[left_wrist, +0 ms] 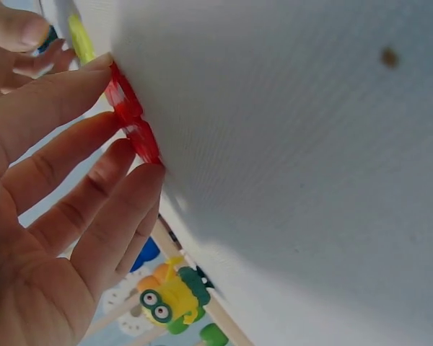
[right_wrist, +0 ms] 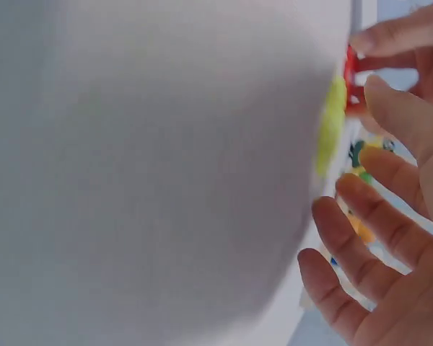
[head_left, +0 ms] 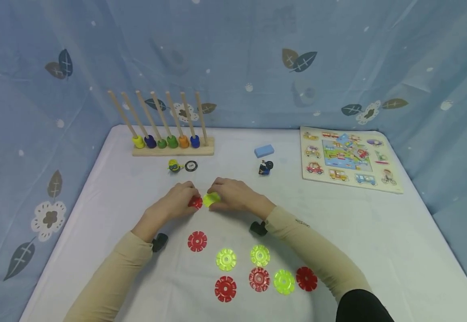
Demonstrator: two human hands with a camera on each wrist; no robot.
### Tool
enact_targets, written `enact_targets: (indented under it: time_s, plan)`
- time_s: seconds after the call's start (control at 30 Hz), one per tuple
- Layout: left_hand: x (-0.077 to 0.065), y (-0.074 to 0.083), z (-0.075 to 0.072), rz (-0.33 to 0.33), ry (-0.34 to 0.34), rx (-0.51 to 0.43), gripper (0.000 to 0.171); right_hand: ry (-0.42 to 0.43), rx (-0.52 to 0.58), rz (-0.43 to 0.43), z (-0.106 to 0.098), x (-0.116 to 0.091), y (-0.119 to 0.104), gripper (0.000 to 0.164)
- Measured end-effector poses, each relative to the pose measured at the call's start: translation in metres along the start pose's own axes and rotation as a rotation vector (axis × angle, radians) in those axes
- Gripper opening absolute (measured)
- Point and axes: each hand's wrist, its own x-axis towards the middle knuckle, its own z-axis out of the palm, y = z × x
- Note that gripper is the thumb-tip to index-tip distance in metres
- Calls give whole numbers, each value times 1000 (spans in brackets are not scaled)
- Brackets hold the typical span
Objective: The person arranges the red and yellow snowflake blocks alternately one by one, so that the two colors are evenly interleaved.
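Note:
My left hand [head_left: 179,199] holds a red notched plastic disc [left_wrist: 133,115] by its edge between thumb and fingers, low over the white table. Beside it, a yellow-green notched disc [right_wrist: 330,130] sits close to the red one; whether their edges interlock I cannot tell. My right hand [head_left: 231,194] is around the yellow-green disc with fingers spread, and in the right wrist view they look apart from it. Nearer me lie more loose discs, among them a red disc [head_left: 197,241] and a yellow-green disc [head_left: 226,260].
Behind the hands stand a wooden peg rack [head_left: 173,152] with coloured beads, a small yellow figure [head_left: 174,166] and a round black-and-white token [head_left: 191,166]. Farther right are a blue block [head_left: 264,151], a dark figurine [head_left: 265,167] and a picture puzzle board [head_left: 352,179].

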Motion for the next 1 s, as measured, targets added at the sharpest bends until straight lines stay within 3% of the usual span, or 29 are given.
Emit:
enact_targets:
  time_s: [0.23, 0.57, 0.77, 1.0]
  plan:
    - [2, 1, 1, 3, 1, -9, 34, 73, -21, -32, -16, -42, 25, 39]
    - [2, -1, 2, 23, 14, -1, 32, 78, 27, 85, -31, -123, 61, 37]
    - [0, 0, 0, 36, 26, 7, 30, 50, 39, 137, -22, -165, 65, 37]
    - [-1, 0, 1, 38, 24, 5, 30, 58, -3, 54, -1, -198, 52, 35]
